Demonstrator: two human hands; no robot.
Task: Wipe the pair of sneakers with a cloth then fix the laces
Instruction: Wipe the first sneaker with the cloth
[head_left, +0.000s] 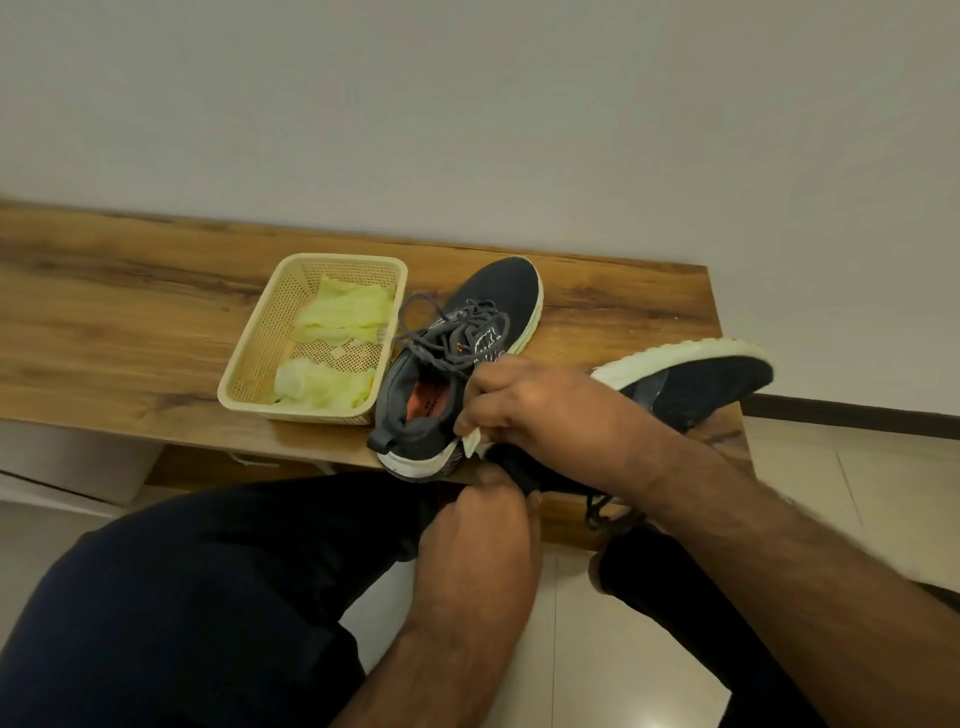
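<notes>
Sneaker (457, 358) beside basket (311, 338)

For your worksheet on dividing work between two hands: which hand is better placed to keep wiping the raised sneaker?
The right hand. It already pinches the pale cloth against the raised sneaker, while the left hand grips that shoe's heel end from below, steadying it.

Perforated cream basket (260, 332) on wooden bench (114, 312) against pale wall (467, 104)
</notes>
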